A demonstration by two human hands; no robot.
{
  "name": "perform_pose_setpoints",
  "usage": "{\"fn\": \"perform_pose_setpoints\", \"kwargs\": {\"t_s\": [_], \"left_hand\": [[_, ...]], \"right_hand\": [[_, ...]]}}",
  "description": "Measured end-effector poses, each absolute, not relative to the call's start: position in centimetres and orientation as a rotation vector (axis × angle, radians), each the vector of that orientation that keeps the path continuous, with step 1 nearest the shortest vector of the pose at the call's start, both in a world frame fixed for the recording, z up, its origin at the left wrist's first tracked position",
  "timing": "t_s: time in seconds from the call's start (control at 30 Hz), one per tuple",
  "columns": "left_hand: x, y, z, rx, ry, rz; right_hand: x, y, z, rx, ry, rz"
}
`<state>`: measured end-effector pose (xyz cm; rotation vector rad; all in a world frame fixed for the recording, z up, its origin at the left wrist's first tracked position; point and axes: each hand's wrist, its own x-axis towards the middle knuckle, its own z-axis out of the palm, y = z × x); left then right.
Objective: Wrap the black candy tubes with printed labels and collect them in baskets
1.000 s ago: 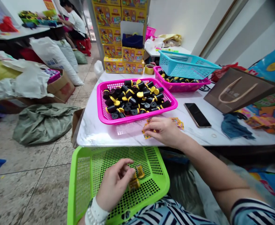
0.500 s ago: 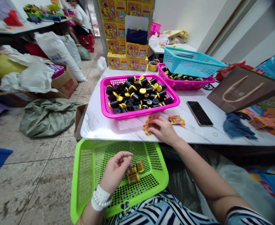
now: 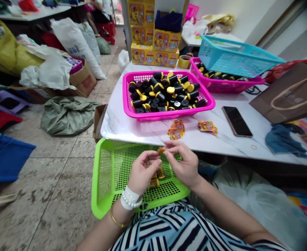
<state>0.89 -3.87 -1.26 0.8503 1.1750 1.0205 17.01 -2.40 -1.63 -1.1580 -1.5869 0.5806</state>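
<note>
- Head view: a small orange slip (image 3: 161,150) is pinched between the thumb and fingertips of the right hand (image 3: 183,163), above the green basket (image 3: 98,188).
- The left hand (image 3: 143,170) is half closed, its thumb close to the curled forefinger; whether anything is gripped cannot be told.
- A light pinch at the edges would seem best, so that the piece is not crushed.
- Work is best done over the basket, where a dropped piece would be caught beside the packets (image 3: 154,183) lying inside.
- The forearms are angled inward from lower left and lower right, with fingertips almost meeting.
- Two piles of printed slips (image 3: 176,129) are seen on the counter (image 3: 116,122), just beyond the right hand.
</note>
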Motion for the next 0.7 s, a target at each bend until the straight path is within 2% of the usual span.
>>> {"fn": "perform_pose_setpoints", "kwargs": {"t_s": [0.2,0.3,0.4,0.57,0.7], "left_hand": [[-1.1,-4.4,-2.8,0.99,1.124,0.783],[-2.0,-4.5,-3.9,1.0,1.152,0.739],[-2.6,-4.4,-5.0,0.805,1.272,0.863],[-4.1,-4.1,-5.9,0.499,1.303,1.042],[-4.4,-4.0,-6.3,0.487,1.304,1.032]], "right_hand": [[15.9,-4.4,-4.8,-1.162,-1.156,1.636],[16.4,-3.6,-6.6,-1.171,-1.101,1.91],[16.8,-3.0,-8.0,-1.335,-1.151,1.804],[17.3,-2.2,-8.3,-1.578,-1.912,1.166],[16.5,-1.3,-8.0,-1.618,-2.373,1.173]]}}
